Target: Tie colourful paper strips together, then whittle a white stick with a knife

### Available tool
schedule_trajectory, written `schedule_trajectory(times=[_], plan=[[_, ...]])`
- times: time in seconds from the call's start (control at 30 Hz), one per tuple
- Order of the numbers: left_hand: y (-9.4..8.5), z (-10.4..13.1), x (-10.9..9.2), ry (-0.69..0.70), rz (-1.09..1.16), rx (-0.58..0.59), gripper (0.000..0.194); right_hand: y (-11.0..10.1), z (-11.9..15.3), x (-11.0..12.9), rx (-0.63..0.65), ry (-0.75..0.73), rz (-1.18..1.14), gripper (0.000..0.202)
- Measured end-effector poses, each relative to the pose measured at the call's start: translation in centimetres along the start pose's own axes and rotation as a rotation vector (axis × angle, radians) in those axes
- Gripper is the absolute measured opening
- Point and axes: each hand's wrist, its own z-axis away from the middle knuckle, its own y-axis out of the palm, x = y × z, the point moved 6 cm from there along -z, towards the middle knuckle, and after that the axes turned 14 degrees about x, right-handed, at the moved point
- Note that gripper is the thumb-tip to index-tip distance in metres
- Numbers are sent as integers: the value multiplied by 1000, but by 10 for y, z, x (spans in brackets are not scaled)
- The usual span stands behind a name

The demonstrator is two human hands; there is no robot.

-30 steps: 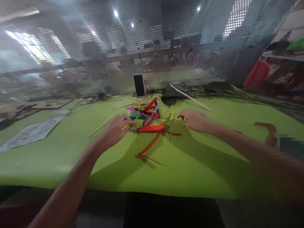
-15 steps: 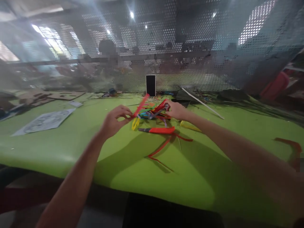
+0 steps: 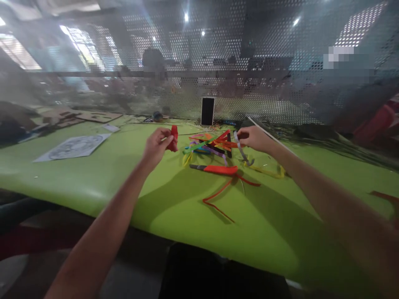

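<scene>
My left hand [image 3: 156, 144] pinches a folded red strip [image 3: 174, 132] between thumb and fingers, just above the table. Over on the right, my right hand [image 3: 256, 138] has its fingertips closed on a grey strip [image 3: 238, 146] that hangs down and curls at its lower end. Between the hands lies a loose pile of coloured strips [image 3: 204, 146], with green, orange, purple, blue and black among them. In front of the pile is a knife-like tool with a red-orange handle [image 3: 222, 170] and a grey end pointing left. A bent yellow strip [image 3: 268, 172] lies below my right hand.
A thin bent red strip [image 3: 215, 201] lies nearer me on the green table [image 3: 174, 216]. A dark-screened device [image 3: 208, 111] stands upright at the back, before a perforated screen [image 3: 187, 89]. Printed paper [image 3: 76, 146] is at left; dark long strips [image 3: 339, 145] are at right.
My left hand has drawn the red strip left, away from the pile. My right hand has moved right, lifting the grey strip out of the pile. The view has shifted slightly.
</scene>
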Motion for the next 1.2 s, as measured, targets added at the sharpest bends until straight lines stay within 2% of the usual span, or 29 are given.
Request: schedule_trajectory(times=[0.1,0.2,0.37,0.5,0.57,0.63,0.67,0.77,0.83,0.9,0.97,1.07,1.2], plan=[[-6,-2,9,-35,66,-40,26,-8,4,-6,-9,36,-119,21],[-5,-4,19,-58,-125,-13,26,-10,6,-9,-21,44,-215,25],[19,-4,30,-10,-522,216,22,-15,5,-22,-8,66,-188,31],[26,-2,31,11,-626,326,20,-12,6,-25,166,78,3,35],[22,-2,30,17,-707,309,17,-12,6,-15,130,57,158,30],[19,-3,28,33,-783,281,15,-14,5,6,-60,31,257,27],[18,-3,28,42,-804,275,15,-9,3,17,-107,18,243,30],[18,-2,29,69,-818,294,16,31,-8,57,40,-58,213,47],[17,0,30,80,-834,302,16,69,-16,83,260,-141,320,54],[14,0,31,71,-856,287,15,95,-22,96,341,-98,475,50],[11,0,31,54,-868,260,14,108,-26,101,354,-67,533,37],[9,-1,27,54,-870,236,13,101,-22,98,273,-29,580,31],[13,-2,16,120,-837,218,14,66,8,88,128,-64,512,32]])
